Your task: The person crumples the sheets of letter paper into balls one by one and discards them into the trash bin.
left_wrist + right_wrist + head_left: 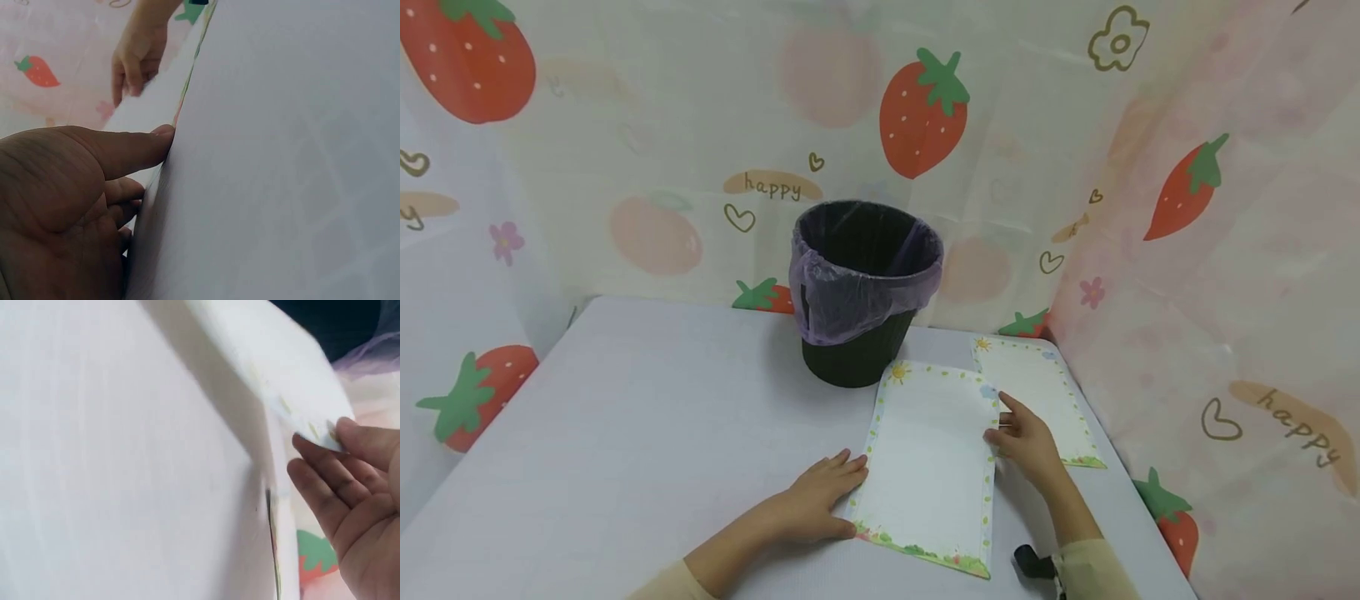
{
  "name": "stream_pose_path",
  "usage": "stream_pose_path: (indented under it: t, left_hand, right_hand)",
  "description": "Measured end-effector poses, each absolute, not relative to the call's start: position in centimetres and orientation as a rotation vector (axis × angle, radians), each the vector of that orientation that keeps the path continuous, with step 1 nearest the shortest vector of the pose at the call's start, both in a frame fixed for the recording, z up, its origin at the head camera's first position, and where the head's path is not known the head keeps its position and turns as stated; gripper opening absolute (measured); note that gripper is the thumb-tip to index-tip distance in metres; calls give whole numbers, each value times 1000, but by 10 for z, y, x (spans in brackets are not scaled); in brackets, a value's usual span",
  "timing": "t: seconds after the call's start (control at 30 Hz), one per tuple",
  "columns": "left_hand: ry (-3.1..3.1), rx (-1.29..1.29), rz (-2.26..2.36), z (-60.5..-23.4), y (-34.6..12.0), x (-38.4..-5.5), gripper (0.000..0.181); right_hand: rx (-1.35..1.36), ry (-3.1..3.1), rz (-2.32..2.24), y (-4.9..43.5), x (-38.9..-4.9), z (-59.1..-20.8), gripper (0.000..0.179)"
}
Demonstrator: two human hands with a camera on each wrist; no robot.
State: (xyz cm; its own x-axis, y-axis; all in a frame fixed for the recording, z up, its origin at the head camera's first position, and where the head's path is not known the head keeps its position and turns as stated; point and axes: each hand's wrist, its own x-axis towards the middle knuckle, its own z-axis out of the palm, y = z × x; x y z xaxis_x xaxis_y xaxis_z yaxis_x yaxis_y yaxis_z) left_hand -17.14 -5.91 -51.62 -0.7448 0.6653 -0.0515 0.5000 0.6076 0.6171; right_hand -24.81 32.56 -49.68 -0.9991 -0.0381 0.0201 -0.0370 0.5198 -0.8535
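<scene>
My paper (932, 462) is between my left hand (820, 500) and my right hand (1028, 437). It is white, with a yellow sun (898, 372) up on my left hand's side and a blue cloud (988, 390) close to my right hand. Green grass (925, 552) runs along the bottom, nearest me. My right hand pinches the right edge, up high, and that side is off the table (662, 433). My left hand is spread out, touching the left edge low down. Wide white table stretches left of it. A black bin (850, 362) stands ahead. Another paper (1026, 375) lies past my right hand, by the table's edge.
</scene>
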Motion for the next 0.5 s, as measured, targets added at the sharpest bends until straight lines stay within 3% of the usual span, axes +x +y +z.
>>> stream_pose_path:
  t: [0.13,0.5]
  left_hand:
    - [2566,947,851,-516,-60,-171,84]
    - [2586,948,828,-515,-60,-171,82]
  right_hand:
    - [37,2619,-1733,320,-244,-494,78]
    - [219,2633,-1805,310,-237,-488,44]
